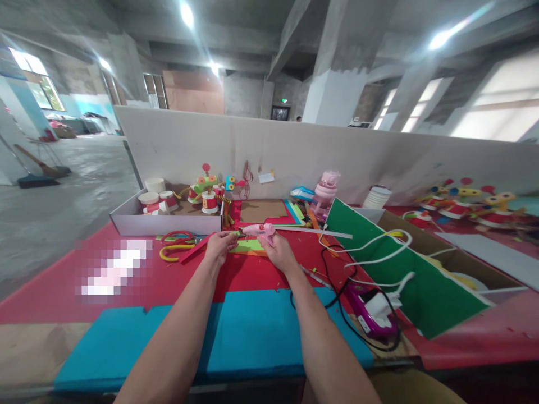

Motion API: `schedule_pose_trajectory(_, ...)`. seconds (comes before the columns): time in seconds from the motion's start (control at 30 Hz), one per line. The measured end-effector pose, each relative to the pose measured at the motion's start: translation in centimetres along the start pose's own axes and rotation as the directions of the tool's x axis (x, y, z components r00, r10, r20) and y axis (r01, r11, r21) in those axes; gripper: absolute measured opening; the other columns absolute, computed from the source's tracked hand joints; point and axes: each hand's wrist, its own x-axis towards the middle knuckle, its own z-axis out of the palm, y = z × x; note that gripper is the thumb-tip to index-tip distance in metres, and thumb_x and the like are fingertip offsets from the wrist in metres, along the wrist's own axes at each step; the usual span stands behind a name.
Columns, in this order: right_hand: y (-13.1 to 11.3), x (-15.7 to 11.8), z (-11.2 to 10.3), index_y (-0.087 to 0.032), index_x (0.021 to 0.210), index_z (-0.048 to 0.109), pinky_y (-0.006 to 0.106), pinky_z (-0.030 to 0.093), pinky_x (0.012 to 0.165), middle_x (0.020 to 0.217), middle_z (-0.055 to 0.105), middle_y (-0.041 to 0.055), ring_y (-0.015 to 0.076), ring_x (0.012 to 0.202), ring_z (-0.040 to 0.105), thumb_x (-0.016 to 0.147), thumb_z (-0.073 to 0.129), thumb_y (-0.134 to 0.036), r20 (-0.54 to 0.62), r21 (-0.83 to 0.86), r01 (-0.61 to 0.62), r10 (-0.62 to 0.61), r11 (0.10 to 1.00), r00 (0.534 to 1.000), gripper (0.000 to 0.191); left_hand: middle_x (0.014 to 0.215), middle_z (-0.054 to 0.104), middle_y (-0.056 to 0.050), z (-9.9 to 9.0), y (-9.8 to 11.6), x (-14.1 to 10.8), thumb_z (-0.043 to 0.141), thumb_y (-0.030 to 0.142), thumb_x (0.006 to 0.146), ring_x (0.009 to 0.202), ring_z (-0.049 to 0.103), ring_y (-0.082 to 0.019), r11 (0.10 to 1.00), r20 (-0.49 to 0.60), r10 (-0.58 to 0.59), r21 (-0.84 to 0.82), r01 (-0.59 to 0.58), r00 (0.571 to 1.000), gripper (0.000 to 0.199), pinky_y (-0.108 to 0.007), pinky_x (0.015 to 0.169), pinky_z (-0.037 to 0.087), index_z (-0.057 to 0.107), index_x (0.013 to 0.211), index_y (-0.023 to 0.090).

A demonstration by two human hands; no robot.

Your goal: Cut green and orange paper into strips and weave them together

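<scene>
A pink glue gun (255, 229) is held in my right hand (275, 251), its nozzle pointing left and a long clear glue stick (320, 230) running out of its back. My left hand (222, 247) is closed in a pinch at the nozzle, on a small piece too small to make out. Beneath the glue gun lies a light green paper strip (248, 246) on the red table cover. Left of my left hand are yellow-handled scissors (170, 253) and a red strip (195, 249).
A white-sided box (168, 223) with paper cups and figures stands back left. At right are a green-sided box (400, 264), a purple power strip (373, 314) and loose cables. Blue sheet (256, 331) covers the front edge; a white partition (278, 151) rises behind.
</scene>
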Motion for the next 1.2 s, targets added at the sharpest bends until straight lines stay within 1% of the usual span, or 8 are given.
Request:
schedule_pose_trajectory(0.37,0.18,-0.05,0.08,-0.014,0.095,0.061,0.024,0.037,0.060,0.082,0.069,0.0096,0.0194,0.070,0.062,0.090,0.046,-0.042,0.003,0.007,0.016,-0.016,1.000,1.000,0.032,0.050,0.058,-0.001,0.17,0.20,-0.18,0.079,0.016,0.050,0.047,0.051,-0.007,1.000,-0.003,-0.004,0.003,0.004,1.000,0.022,-0.021,0.051,0.044,0.067,0.065,0.007)
schedule_pose_trajectory(0.53,0.13,-0.01,0.06,-0.014,0.094,0.061,0.024,0.037,0.060,0.082,0.068,0.0098,0.0194,0.071,0.062,0.090,0.047,-0.041,-0.004,0.001,0.021,-0.021,1.000,1.000,0.031,0.051,0.059,-0.002,0.11,0.22,-0.10,0.079,0.015,0.052,0.048,0.052,-0.007,1.000,-0.011,-0.010,0.002,0.010,1.000,0.020,-0.022,0.052,0.045,0.066,0.065,0.008)
schedule_pose_trajectory(0.8,0.06,0.02,0.01,-0.015,0.080,0.061,0.023,0.035,0.057,0.074,0.066,0.0086,0.0180,0.067,0.059,0.089,0.047,-0.042,-0.006,-0.004,0.002,-0.002,1.000,1.000,0.031,0.051,0.059,-0.002,0.07,0.15,-0.10,0.078,0.013,0.052,0.048,0.053,-0.008,1.000,0.003,-0.024,-0.012,0.024,1.000,0.019,-0.021,0.052,0.045,0.067,0.065,0.007)
schedule_pose_trajectory(0.97,0.03,0.17,-0.16,-0.016,0.080,0.059,0.023,0.035,0.054,0.067,0.065,0.0065,0.0172,0.062,0.059,0.087,0.047,-0.043,-0.012,0.056,-0.058,0.059,0.997,0.998,0.030,0.050,0.057,-0.001,0.12,0.27,-0.16,0.078,0.012,0.055,0.046,0.050,-0.006,0.997,0.026,-0.057,-0.046,0.058,0.998,0.016,-0.022,0.053,0.047,0.066,0.063,0.007)
schedule_pose_trajectory(1.07,0.14,0.25,-0.29,-0.017,0.075,0.057,0.023,0.035,0.052,0.059,0.062,0.0040,0.0163,0.056,0.058,0.087,0.047,-0.045,0.009,0.100,-0.114,0.113,0.988,0.994,0.032,0.052,0.059,-0.002,0.15,0.43,-0.22,0.077,0.011,0.057,0.047,0.051,-0.006,0.994,0.048,-0.079,-0.066,0.082,0.996,0.014,-0.022,0.055,0.048,0.066,0.065,0.007)
schedule_pose_trajectory(1.2,0.28,0.32,-0.43,-0.018,0.070,0.056,0.022,0.036,0.050,0.050,0.056,0.0010,0.0160,0.052,0.058,0.085,0.047,-0.048,0.028,0.153,-0.157,0.155,0.976,0.988,0.034,0.053,0.061,-0.002,0.18,0.58,-0.23,0.076,0.009,0.058,0.048,0.053,-0.007,0.991,0.063,-0.102,-0.086,0.107,0.993,0.013,-0.022,0.054,0.049,0.066,0.066,0.007)
